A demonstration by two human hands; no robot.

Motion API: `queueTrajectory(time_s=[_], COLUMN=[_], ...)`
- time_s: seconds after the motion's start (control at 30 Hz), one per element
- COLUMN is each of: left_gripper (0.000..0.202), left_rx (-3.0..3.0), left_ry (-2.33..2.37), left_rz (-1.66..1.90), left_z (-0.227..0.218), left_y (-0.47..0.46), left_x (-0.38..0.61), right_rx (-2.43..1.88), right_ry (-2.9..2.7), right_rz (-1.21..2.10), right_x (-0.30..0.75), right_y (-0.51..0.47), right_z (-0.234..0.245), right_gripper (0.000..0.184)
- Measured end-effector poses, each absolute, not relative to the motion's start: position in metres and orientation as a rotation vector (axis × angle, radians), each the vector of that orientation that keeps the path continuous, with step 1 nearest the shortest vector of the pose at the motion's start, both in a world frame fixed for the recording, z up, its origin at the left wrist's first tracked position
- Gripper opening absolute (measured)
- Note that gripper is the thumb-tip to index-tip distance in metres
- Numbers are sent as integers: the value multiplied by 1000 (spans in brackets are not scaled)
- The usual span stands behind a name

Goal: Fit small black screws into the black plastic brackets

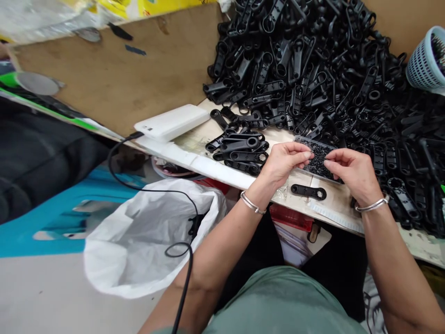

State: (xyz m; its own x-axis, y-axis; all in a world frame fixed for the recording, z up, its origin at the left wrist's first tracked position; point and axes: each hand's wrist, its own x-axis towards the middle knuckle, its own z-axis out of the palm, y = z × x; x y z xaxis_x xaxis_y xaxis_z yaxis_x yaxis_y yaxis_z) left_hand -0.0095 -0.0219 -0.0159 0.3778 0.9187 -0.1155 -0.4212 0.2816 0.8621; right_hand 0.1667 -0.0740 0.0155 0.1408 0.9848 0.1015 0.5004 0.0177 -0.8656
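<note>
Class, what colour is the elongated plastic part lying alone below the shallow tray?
The elongated plastic part is black, best seen in the head view.

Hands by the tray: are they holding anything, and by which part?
Cannot tell: the left hand and right hand make pinching shapes, but anything between finger and thumb is too small to see.

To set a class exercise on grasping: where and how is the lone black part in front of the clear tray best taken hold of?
Probably across the middle of the black part, pinching its long edges from above and the near side. It is long and narrow, lying flat near the edge of the table; the clear tray sits just behind, leaving less room there.
</note>
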Motion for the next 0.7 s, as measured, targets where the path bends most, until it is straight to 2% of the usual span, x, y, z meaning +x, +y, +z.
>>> queueTrajectory(time_s=[0.2, 0.37, 0.47, 0.63, 0.7], left_gripper=[20, 22, 24, 29, 33], left_rx=[894, 944, 991, 1011, 1023], left_ry=[608, 573, 580, 584, 563], left_rz=[1060, 1062, 1047, 1060, 1039], left_z=[-20, -24, -26, -28, -30], left_y=[-25, -24, -25, -28, -27], left_x=[-9, -10, -10, -6, -6], right_rx=[-1422, -1430, -1498, -1567, -1557], right_ry=[-1254, -1317, -1469, -1716, -1674], right_rz=[896, 875, 731, 281, 239], right_x=[143, 138, 140, 146, 153], right_y=[-71, -66, -70, -81, -81], right_z=[13, 11, 10, 5, -2], right_gripper=[21, 23, 23, 25, 27])
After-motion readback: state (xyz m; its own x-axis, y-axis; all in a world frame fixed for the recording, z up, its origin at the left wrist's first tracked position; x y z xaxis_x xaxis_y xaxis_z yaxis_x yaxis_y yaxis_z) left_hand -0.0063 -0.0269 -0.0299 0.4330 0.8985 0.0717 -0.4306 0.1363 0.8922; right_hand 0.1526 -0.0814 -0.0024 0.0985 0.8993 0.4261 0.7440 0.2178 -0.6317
